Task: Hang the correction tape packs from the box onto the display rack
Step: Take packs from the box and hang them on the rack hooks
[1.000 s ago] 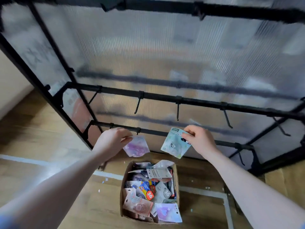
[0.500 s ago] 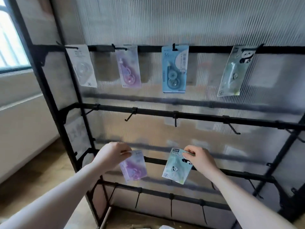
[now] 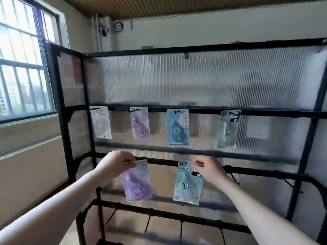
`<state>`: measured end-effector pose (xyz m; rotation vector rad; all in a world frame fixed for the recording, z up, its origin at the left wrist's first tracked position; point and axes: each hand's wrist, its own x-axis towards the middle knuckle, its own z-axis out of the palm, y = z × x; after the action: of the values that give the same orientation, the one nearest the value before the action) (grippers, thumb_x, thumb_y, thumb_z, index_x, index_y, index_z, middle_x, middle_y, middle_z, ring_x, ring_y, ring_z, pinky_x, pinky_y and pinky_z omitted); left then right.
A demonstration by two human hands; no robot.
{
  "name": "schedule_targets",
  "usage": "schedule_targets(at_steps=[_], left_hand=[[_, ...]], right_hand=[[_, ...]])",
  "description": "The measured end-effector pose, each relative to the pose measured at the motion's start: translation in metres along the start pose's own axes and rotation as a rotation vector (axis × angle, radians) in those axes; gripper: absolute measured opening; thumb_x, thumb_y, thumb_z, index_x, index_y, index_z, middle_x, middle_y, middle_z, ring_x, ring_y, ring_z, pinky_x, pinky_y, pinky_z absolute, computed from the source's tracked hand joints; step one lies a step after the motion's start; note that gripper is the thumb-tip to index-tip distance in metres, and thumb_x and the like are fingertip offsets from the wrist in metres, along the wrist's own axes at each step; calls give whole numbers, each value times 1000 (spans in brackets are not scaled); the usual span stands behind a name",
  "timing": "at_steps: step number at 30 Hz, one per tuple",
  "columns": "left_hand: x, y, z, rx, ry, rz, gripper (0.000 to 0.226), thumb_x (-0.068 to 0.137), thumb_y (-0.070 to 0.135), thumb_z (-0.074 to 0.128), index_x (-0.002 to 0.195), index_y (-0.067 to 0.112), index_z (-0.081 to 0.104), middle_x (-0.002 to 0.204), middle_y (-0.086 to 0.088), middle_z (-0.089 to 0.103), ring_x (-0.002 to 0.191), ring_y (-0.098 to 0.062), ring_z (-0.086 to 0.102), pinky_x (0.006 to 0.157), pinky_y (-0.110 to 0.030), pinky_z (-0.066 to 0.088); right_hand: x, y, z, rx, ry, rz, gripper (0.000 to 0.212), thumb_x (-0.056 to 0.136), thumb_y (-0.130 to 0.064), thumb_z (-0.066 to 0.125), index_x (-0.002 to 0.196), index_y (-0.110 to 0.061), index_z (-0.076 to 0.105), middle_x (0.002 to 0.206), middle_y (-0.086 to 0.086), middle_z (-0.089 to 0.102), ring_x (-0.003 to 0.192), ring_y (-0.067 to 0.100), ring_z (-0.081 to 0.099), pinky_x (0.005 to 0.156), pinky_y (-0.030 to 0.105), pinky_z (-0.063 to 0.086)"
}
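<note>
Black metal display rack (image 3: pixel 177 111) against ribbed translucent panel | left hand (image 3: pixel 115 162) pinched purple correction tape pack (image 3: pixel 137 181) by top edge at second rail | right hand (image 3: pixel 210 169) pinched pale green panda pack (image 3: pixel 188 183) likewise | judged light, stiffish card, best held beside hang-hole

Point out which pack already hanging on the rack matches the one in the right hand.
The panda pack, rightmost on the hanging row: pale green with a panda print, like the held pack in the right hand.
</note>
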<state>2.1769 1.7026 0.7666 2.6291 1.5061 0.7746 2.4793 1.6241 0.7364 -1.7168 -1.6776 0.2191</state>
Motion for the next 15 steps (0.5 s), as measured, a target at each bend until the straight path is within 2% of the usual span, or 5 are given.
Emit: schedule_targets(at_steps=[2,6,11,13,15], left_hand=[[4,4,-9,2,12,12,14,83,31,68,93,24,72,73,17,59,71,-8,57,64,-22,44],[8,11,-19,9,30,32,13,82,32,69,91,24,72,81,9,68,76,-13,63,70,-27,50],[10,18,-20,8,50,46,15,80,31,71,92,22,73,79,7,67,77,-15,63,70,-26,47],[12,22,-21,1,58,42,16,80,32,71,91,21,73,82,6,69,79,-16,63,71,-27,48],[13,27,-21,-2,59,50,15,80,32,71,90,21,72,75,10,65,76,-16,62,70,-27,47]], right_hand=[[2,-3,-10,11,26,-16,14,86,-24,61,72,-23,63,73,-6,66,73,14,62,70,36,49],[0,-3,-21,4,42,-23,15,87,-24,61,72,-25,63,72,-6,67,72,16,63,71,37,50],[-1,4,-38,-15,71,-4,13,88,-26,60,81,-17,67,78,-3,68,77,16,63,75,38,50],[-2,5,-48,-31,100,-5,16,89,-27,61,79,-16,65,76,1,67,75,20,62,72,38,49],[-2,6,-60,-47,131,-13,17,89,-26,61,77,-15,64,74,3,66,72,23,62,68,35,48]])
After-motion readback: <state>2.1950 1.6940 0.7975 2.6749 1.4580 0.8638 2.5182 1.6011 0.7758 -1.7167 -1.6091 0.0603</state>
